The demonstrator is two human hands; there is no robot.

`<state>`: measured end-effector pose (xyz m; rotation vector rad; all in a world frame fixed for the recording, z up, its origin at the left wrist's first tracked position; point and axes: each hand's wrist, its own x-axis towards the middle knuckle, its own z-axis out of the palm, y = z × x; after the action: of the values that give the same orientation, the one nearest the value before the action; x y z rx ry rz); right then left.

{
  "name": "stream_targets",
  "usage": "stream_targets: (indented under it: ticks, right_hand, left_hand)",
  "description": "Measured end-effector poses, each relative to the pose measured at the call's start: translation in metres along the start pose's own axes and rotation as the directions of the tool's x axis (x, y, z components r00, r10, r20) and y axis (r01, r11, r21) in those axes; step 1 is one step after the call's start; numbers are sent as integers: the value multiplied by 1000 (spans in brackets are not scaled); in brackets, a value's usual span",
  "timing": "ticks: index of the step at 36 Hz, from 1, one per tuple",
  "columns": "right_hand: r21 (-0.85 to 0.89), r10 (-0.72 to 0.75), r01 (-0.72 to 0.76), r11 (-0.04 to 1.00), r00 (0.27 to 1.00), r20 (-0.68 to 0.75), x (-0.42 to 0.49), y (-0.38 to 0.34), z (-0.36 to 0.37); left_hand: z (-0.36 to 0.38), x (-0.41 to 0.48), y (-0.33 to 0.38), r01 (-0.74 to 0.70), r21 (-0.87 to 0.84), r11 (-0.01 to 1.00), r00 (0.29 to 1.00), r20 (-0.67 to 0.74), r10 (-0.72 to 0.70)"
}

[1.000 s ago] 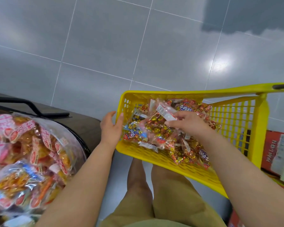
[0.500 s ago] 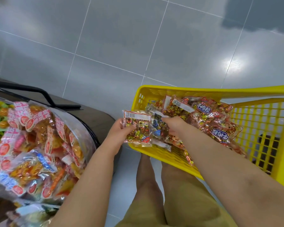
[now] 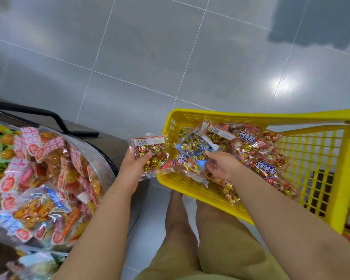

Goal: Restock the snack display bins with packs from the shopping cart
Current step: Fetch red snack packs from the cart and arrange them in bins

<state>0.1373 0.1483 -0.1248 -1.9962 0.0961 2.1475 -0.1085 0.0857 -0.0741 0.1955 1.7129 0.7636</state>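
Glossy grey floor tiles (image 3: 150, 47) lie under a yellow shopping cart (image 3: 251, 116) heaped with snack packs (image 3: 257, 156), with a full clear display bin (image 3: 104, 158) at the left. The left hand (image 3: 132, 168) grips a candy pack (image 3: 152, 152) just outside the cart's corner. The right hand (image 3: 222, 165) pinches a blue-edged pack (image 3: 194, 148) above the heap.
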Motion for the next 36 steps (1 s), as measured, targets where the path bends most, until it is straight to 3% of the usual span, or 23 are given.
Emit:
stream_targets:
  ticks: [9,14,17,19,22,26,30,36]
  right_hand:
    - [-175,-121,185,967,938,325,-31,-23,-37]
    - [15,-138,155,988,829,541,-44,-41,-45]
    - [151,-206,141,978,736,644,-50,-47,-36]
    - [195,-217,117,974,740,637,-49,-47,-26]
    - [99,-202,177,979,817,540,-42,-48,-14]
    - [-103,-179,254,962,865,468,-38,-44,-1]
    - [-271,-187,353,896,851,491,-46,-42,9]
    - [-194,-174,340,920,800,574,-76,-35,36]
  left_hand:
    - [26,9,8,31,87,996,996,82,-38]
    - [45,7,10,71,132,989,990,115,-86]
    - [57,5,10,140,39,989,974,176,-145]
    - [66,0,15,217,-96,971,958,214,-193]
    - [73,-3,24,338,-252,907,922,283,-265]
    - [70,-2,33,357,-256,898,879,417,-230]
    - [68,-12,37,326,-188,927,887,400,-231]
    - [54,-29,37,236,-177,956,935,311,-173]
